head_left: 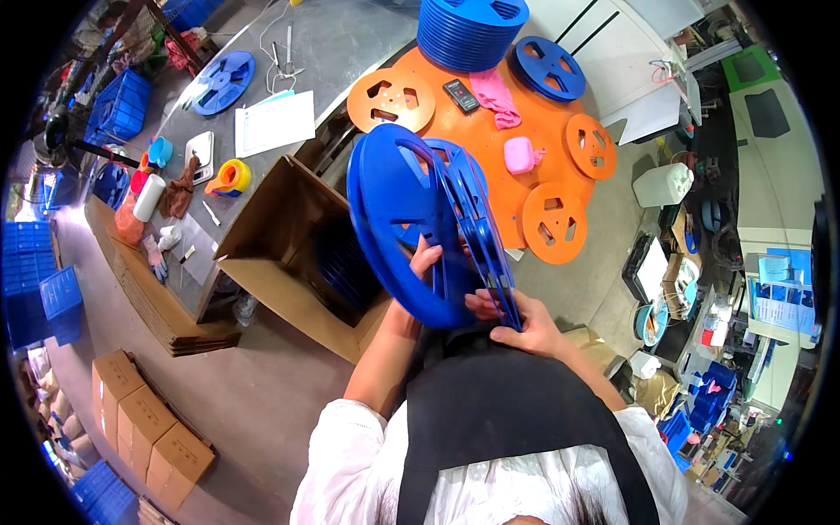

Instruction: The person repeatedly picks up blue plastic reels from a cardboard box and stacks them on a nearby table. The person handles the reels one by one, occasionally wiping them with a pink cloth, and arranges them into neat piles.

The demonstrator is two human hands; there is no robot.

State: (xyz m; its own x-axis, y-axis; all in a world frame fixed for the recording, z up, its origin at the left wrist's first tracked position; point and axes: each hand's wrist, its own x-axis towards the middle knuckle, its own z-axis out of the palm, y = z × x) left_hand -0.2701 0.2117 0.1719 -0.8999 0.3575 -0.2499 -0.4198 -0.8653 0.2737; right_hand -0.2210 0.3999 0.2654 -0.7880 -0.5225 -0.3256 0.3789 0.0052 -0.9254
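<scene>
In front of my chest I hold several blue plastic reels on edge. My left hand is closed on the left-hand reels, its fingers showing through a cut-out. On the right side my right hand grips the lower rim of the thinner blue discs, thumb on the near side. The two groups fan apart at the top. Just left of them stands an open cardboard box, with dark blue reels partly in shadow inside. Part of my left hand is hidden behind the reels.
An orange round table beyond the reels bears a tall stack of blue reels, orange discs, a pink cloth and a dark handheld device. The grey bench at left holds paper and tape rolls.
</scene>
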